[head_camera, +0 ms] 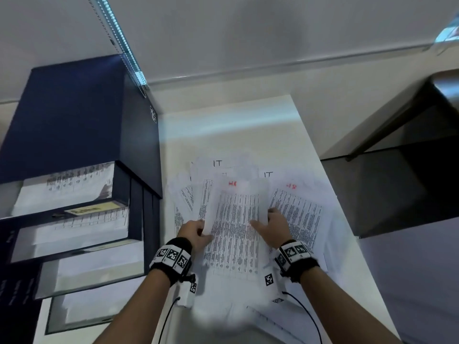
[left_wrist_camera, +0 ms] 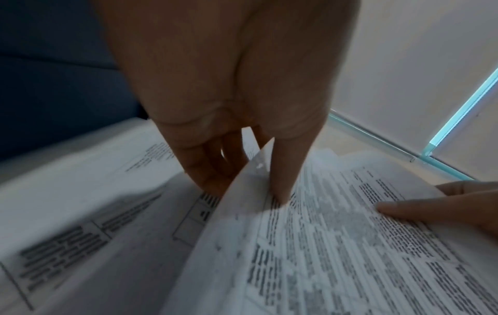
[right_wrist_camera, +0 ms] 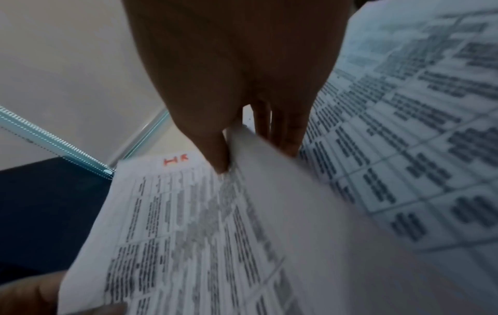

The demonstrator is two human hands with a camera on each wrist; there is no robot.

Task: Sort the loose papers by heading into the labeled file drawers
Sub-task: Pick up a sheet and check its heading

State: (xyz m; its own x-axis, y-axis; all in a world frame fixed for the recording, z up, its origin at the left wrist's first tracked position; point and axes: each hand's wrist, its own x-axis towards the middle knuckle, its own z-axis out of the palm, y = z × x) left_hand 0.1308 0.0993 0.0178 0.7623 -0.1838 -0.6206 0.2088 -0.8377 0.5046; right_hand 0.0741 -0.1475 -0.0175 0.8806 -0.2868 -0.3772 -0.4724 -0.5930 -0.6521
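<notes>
A printed sheet headed HR in red (head_camera: pixel 236 219) (right_wrist_camera: pixel 175 191) is raised a little over the loose papers (head_camera: pixel 295 209) on the white table (head_camera: pixel 223 125). My left hand (head_camera: pixel 205 229) (left_wrist_camera: pixel 250 191) pinches its left edge, thumb on top and fingers beneath. My right hand (head_camera: pixel 263 223) (right_wrist_camera: pixel 229 164) pinches the right edge the same way. Among the pile are two sheets headed IT (head_camera: pixel 218 163) and another headed HR. At the left stands the dark blue file cabinet (head_camera: pixel 74 115) with several drawers pulled out. Its top drawer (head_camera: pixel 67 189) holds papers and has a yellow label (head_camera: pixel 87 209), too blurred to read.
Lower drawers (head_camera: pixel 94 269) stick out towards me at the left, each with white sheets inside. A wall runs behind the table. To the right, beyond the table's edge, is a dark piece of furniture (head_camera: pixel 397 170) over a dark floor. Cables trail from both wristbands.
</notes>
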